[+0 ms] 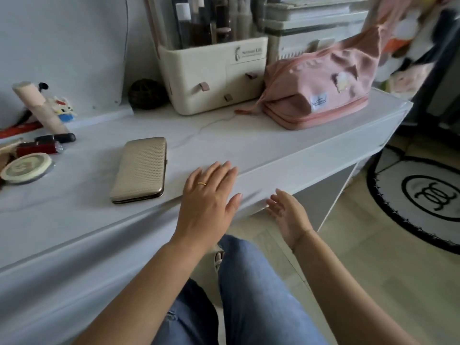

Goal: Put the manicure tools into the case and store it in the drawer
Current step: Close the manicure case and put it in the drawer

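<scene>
A beige textured manicure case [140,169] lies closed on the white desk [74,207], left of my hands. My left hand [210,197] rests flat on the desk's front edge with straight fingers, a gold ring on one finger. My right hand [286,215] is palm up just below the desk's front panel [311,165], its fingertips touching the panel's lower edge. Neither hand holds anything. No loose manicure tools show.
A cream cosmetics organiser [214,75] with small drawers and a pink pouch [321,90] stand at the back. Nail polish bottles [47,144], a round compact [26,168] and a dark ball [146,94] lie left. A round rug [423,195] covers the floor at right.
</scene>
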